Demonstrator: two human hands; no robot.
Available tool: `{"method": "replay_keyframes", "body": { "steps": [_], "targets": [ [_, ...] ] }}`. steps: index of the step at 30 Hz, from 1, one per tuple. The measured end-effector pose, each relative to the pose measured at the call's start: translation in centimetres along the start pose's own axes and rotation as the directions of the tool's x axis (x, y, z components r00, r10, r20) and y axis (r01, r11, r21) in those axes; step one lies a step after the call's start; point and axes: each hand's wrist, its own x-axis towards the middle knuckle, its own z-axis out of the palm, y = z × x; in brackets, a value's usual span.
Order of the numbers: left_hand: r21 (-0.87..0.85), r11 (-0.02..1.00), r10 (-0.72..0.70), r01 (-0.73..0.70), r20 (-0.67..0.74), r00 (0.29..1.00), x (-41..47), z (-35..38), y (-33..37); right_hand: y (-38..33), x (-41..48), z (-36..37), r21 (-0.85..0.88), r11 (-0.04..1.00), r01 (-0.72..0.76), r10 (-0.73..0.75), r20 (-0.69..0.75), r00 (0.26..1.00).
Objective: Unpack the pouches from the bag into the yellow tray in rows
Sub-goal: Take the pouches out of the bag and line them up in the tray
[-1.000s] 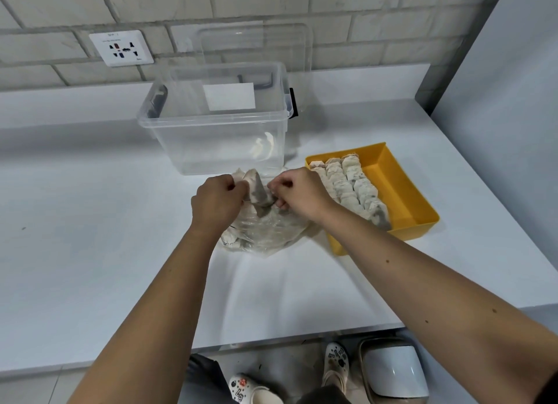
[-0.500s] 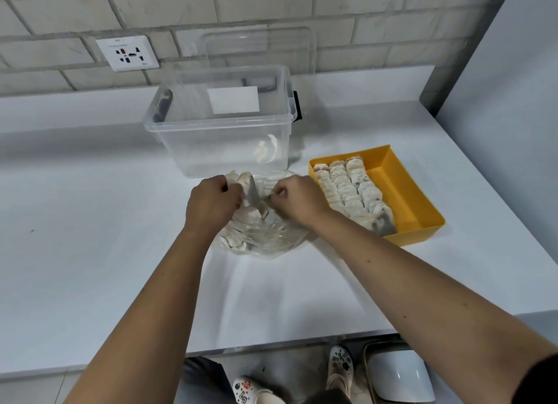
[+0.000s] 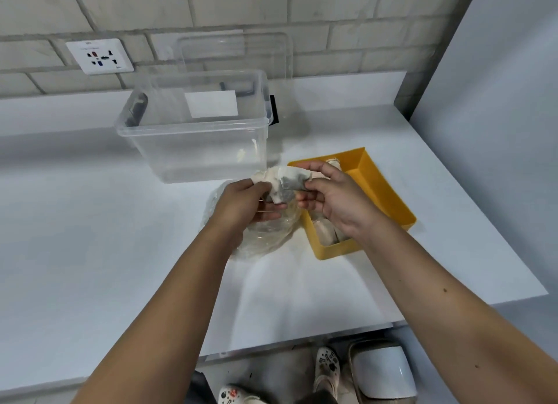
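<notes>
A small pale pouch with dark contents (image 3: 289, 182) is held up above the clear plastic bag (image 3: 265, 233) on the white table. My right hand (image 3: 329, 197) pinches its right end. My left hand (image 3: 244, 203) grips other pale pouches (image 3: 265, 175) at its left end, over the bag's mouth. The yellow tray (image 3: 380, 189) lies just right of the bag. Rows of pouches (image 3: 326, 234) fill its left part, mostly hidden behind my right hand; its right part is bare.
A clear storage box (image 3: 196, 129) stands behind the bag, its lid (image 3: 235, 53) leaning on the brick wall. A wall socket (image 3: 99, 56) is at the back left. A white bin (image 3: 382, 370) and shoes show below the table's front edge.
Both hands have risen from the bag's mouth, lifting a pouch out; my right hand has drawn it to the right, toward the tray.
</notes>
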Motion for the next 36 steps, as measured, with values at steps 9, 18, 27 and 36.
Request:
{"method": "replay_keyframes", "body": {
  "steps": [9, 18, 27, 36],
  "targets": [
    [0.034, 0.999, -0.032, 0.031, 0.048, 0.998, 0.9, 3.3, -0.6, -0.5, -0.8, -3.4, -0.368, 0.927, 0.069, -0.106, -0.083, 0.991],
    [0.068, 0.997, -0.024, 0.023, 0.024, 0.999, 1.8, 3.9, -1.1, -2.5, -1.1, -11.2, -0.867, 0.496, 0.053, -0.157, -0.030, 0.987],
    [0.158, 0.987, 0.015, -0.021, 0.039, 0.999, 2.2, 5.2, -1.6, -1.0, -1.4, -11.6, -0.903, 0.429, 0.010, 0.042, 0.032, 0.999],
    [0.304, 0.950, 0.068, -0.067, 0.006, 0.998, 3.0, 5.0, -1.8, -0.7, -1.7, -11.5, -0.895, 0.442, -0.060, 0.113, -0.011, 0.994]
  ]
}}
